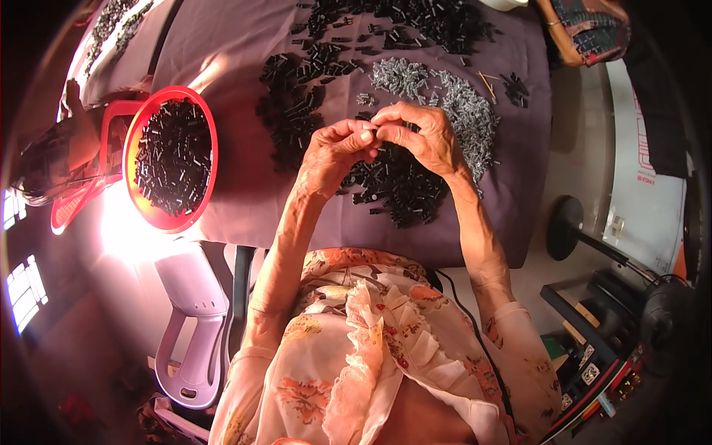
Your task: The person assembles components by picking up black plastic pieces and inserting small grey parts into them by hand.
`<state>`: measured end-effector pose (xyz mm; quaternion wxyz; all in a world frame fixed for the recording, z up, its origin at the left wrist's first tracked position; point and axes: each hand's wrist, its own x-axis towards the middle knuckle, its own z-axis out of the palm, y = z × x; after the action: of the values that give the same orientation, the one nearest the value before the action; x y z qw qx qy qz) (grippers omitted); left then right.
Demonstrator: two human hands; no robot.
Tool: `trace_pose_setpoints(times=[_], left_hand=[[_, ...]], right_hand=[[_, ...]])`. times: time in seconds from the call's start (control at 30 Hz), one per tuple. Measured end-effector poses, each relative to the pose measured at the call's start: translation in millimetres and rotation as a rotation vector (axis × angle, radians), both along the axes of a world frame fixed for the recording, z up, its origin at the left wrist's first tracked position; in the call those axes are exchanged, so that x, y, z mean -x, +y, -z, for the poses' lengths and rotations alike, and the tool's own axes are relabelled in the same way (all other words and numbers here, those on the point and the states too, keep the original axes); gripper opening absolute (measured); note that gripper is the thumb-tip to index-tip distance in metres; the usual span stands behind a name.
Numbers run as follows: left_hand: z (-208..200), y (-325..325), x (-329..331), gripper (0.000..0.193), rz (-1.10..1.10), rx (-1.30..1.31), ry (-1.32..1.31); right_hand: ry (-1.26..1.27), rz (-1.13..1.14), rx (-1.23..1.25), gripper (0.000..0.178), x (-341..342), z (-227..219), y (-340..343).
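My left hand (332, 157) and my right hand (423, 139) meet above the table, fingertips pinched together. Between them is a small black part (375, 130), mostly hidden by the fingers. Just below and beyond the hands lies a heap of small black plastic parts (404, 194). To the right of my right hand spreads a pile of small silvery metal pieces (472, 115), with a smaller silvery cluster (399, 77) farther off. More black parts (291, 111) are strewn left of my left hand and toward the far edge.
A red-rimmed basket (213, 159) full of black parts stands at the table's left. Thin yellowish sticks (487, 86) lie beyond the silvery pile. Another person's arm (561, 37) shows at far right. A lilac plastic chair (194, 297) and a black stand (567, 226) flank the cloth-covered table (222, 59).
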<state>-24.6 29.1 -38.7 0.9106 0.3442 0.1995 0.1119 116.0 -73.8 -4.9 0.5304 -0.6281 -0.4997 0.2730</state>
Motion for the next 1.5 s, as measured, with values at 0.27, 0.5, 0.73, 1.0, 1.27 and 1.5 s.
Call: trace_pose_setpoints(times=[0.27, 0.5, 0.73, 1.0, 1.27, 1.5], left_hand=[[3, 25, 15, 0.017, -0.208, 0.0, -0.01], [3, 33, 26, 0.013, -0.291, 0.0, -0.036], [-2, 33, 16, 0.017, -0.275, 0.008, -0.078], [-11, 36, 11, 0.019, -0.293, 0.01, -0.119], [-18, 39, 5, 0.021, -0.335, -0.026, -0.069], [-32, 31, -11, 0.019, -0.319, -0.143, -0.061]], right_hand=[[-0.451, 0.181, 0.086, 0.01, -38, 31, 48], [-0.684, 0.244, -0.01, 0.008, -61, 53, 90], [-1.171, 0.125, 0.096, 0.007, -68, 75, 130], [-1.016, -0.007, 0.02, 0.009, -84, 76, 136], [0.001, -0.029, 0.211, 0.013, -43, 17, 96], [0.12, -0.048, 0.052, 0.012, -20, -36, 67]])
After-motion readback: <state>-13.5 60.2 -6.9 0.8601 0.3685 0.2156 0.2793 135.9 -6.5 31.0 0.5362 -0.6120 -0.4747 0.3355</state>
